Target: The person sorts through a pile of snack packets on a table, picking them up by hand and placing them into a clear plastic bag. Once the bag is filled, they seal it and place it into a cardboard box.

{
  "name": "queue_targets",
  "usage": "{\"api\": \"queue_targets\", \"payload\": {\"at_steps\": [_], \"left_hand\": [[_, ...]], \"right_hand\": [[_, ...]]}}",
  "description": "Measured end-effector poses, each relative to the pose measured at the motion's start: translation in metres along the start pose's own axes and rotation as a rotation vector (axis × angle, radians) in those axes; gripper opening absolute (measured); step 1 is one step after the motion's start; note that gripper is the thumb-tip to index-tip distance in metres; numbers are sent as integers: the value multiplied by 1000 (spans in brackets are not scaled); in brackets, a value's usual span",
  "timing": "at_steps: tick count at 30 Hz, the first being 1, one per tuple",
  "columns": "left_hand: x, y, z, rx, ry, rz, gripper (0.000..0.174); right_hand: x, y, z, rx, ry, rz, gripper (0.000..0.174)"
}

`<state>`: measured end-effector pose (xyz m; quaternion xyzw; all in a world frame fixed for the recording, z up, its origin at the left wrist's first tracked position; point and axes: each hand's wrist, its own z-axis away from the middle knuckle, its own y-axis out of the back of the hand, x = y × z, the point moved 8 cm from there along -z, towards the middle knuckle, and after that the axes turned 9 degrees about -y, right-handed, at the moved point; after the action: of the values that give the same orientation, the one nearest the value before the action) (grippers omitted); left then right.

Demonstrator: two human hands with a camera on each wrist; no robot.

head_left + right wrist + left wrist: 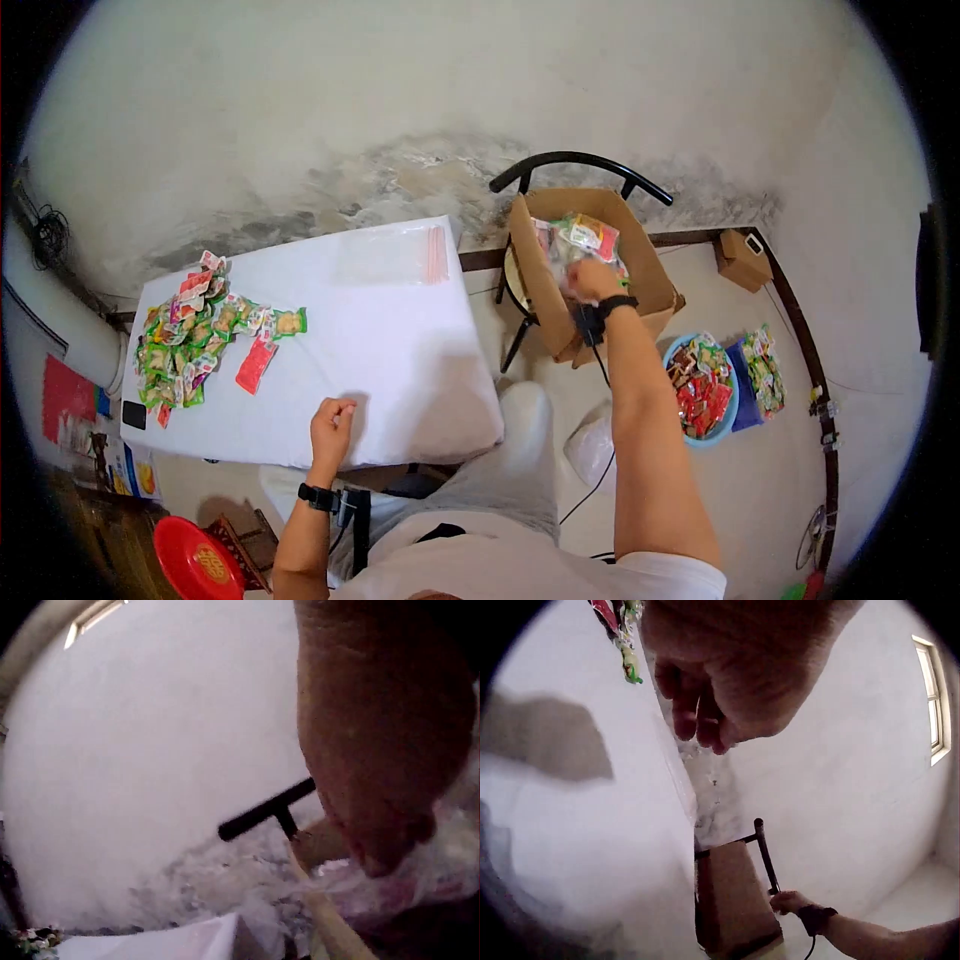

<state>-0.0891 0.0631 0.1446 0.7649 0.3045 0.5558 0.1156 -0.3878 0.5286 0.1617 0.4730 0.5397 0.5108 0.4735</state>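
My right hand reaches over the cardboard box with curled fingers. In the right wrist view, clear plastic bunches at its fingertips, and the hand pinches this plastic bag. Inside the box, beyond the hand, lie bagged snack packets in red, white and green. My left hand hovers by the front edge of the white-covered table, fingers loosely curled around nothing. On the table's left side is a heap of snack packets, with a red packet at its near side.
Flat clear bags lie at the table's back right. The box sits on a chair with a black backrest. On the floor to the right stand a blue basin of packets and a small carton. A phone rests at the table's left corner.
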Motion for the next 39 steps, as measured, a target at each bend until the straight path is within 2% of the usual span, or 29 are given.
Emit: {"api": "queue_targets", "payload": {"at_steps": [2,7,11,14,15,17,18,19,20,21,22,23,24,25,26,28,31,32,34,36,39], "left_hand": [[-8,1,9,11,-5,-1,9],[-28,-3,25,-68,131,-36,9],[-32,-15,30,-78,105,9,9],[-25,-24,30,-122,112,20,10],[-20,-26,30,-161,115,13,11],[-18,-30,31,-189,111,57,12],[-24,-29,34,-171,113,100,12],[-25,-27,35,-181,122,89,12],[-25,-25,35,-187,136,80,12],[-24,-23,34,-172,139,95,12],[-24,-20,35,-161,135,114,13],[-29,-14,40,-114,169,98,13],[-34,-13,42,-130,181,67,12],[-38,-13,45,-156,188,41,12],[-42,-8,48,-131,200,34,12],[-45,3,51,-52,147,11,12],[-70,14,58,27,178,7,11],[-74,17,59,33,185,6,11],[-80,38,56,162,159,-59,11],[-88,54,53,214,170,-58,12],[-104,77,48,274,204,-180,13]], "right_hand": [[3,-40,11,-324,33,-71,27],[11,-67,27,-484,-88,-133,30],[23,-98,27,-630,-151,-203,33],[-9,-44,60,-724,-156,-153,37],[-4,-54,57,-726,-148,-148,37],[27,-100,30,-436,-105,17,35],[93,-203,-17,-148,-322,-143,42],[56,-132,10,-184,-217,-126,36],[3,-34,47,-218,-111,-113,29],[4,-55,43,-515,41,87,30],[36,-67,28,-407,-240,-39,29],[28,-58,27,-533,-114,33,29],[29,-43,24,-465,-143,-10,27],[20,-21,24,-326,-49,43,24],[4,8,30,-208,-42,-10,22],[-25,37,32,-101,26,-34,23],[-101,70,49,-23,170,-186,20],[-127,72,55,-27,179,-185,20],[-192,75,71,-94,347,-418,19],[-249,50,78,-159,539,-467,19],[-327,17,98,-307,633,-481,21]]}}
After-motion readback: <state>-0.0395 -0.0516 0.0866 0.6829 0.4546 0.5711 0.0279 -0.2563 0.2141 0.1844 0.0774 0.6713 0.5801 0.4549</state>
